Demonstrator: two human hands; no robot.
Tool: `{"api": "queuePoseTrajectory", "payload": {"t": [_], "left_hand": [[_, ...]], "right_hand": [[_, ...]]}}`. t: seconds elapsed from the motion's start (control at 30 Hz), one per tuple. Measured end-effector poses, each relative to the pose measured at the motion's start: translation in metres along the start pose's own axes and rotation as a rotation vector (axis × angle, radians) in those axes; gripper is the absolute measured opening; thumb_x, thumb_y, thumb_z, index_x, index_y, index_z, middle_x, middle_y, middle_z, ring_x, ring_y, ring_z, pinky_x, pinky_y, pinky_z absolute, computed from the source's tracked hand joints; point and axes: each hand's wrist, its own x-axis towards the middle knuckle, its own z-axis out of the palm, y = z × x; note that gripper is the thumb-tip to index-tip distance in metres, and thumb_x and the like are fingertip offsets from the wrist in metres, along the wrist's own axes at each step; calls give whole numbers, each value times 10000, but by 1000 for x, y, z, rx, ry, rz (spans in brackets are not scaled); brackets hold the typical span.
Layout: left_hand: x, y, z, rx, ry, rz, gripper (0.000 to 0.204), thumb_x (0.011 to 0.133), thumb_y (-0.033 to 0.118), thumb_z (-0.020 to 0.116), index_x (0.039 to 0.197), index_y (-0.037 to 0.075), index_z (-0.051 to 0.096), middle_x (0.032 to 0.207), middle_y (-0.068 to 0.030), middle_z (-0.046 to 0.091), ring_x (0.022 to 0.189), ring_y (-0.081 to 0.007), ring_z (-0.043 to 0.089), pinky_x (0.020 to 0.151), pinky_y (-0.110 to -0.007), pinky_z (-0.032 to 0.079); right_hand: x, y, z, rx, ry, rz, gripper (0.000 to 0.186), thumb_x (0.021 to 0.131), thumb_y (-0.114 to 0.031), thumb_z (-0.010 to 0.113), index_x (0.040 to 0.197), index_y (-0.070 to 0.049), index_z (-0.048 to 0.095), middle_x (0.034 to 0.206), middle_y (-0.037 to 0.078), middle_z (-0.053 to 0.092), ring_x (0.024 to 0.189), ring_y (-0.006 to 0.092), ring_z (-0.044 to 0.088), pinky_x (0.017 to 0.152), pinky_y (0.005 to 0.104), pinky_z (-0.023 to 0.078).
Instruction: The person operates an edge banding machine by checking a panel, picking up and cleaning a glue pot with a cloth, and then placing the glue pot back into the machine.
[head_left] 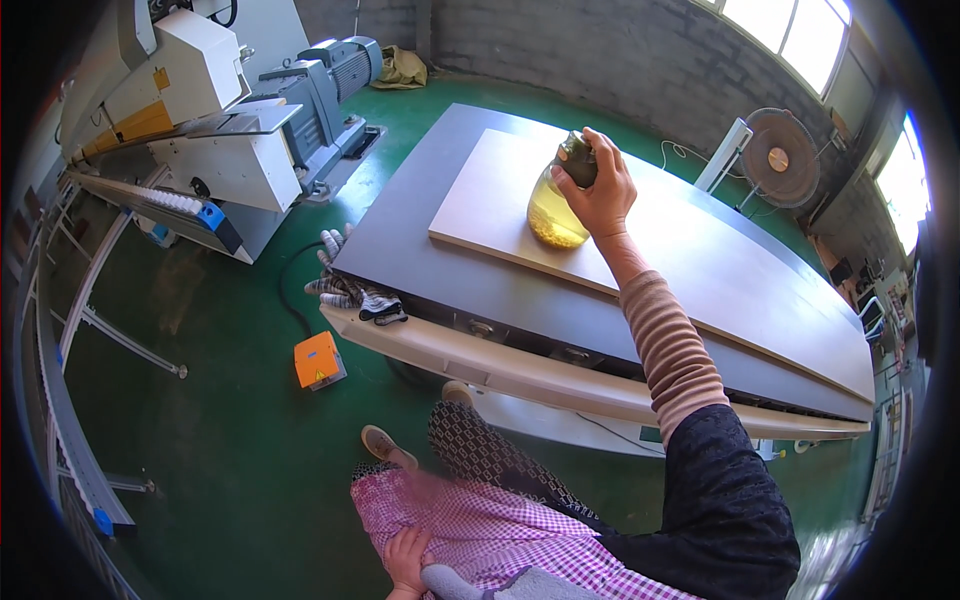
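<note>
Jar (556,208) of yellow liquid steadied by its dark lid, right hand (600,190) wrapped round it, on board (480,200) at 12 o'clock; left hand (405,558) bunched in pink cloth (500,530).

A ribbed, striped pink sleeve (672,350) runs up to a dark patterned vest (725,500). Just beside the vest is a pink checked apron (480,525), with dark patterned trousers (480,450) and tan shoes (385,445) beyond it.
</note>
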Motion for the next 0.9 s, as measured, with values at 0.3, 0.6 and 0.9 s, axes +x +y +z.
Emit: {"api": "queuePoseTrajectory", "payload": {"t": [0.3,0.6,0.9], "left_hand": [[-8,-3,1,200,-127,-33,636,956,380,553,1586,304,515,1617,-15,505,1473,-282,457,1234,-554,270],[-17,-11,8,96,-119,-61,640,954,350,557,1589,285,517,1622,-42,500,1474,-321,452,1230,-543,283],[-19,-14,10,118,-161,-77,644,954,356,558,1593,290,509,1645,-31,478,1489,-322,436,1240,-547,266]], "right_hand": [[1,-2,0,-1,-2,18,671,795,-445,847,1365,-177,616,1313,82,702,1128,301,721,910,413,604],[1,-3,-2,4,-5,15,664,799,-441,844,1361,-169,618,1310,84,706,1126,304,723,919,417,604],[1,-3,-1,12,4,19,662,792,-431,848,1359,-175,620,1308,82,709,1131,302,725,916,413,609]]}}
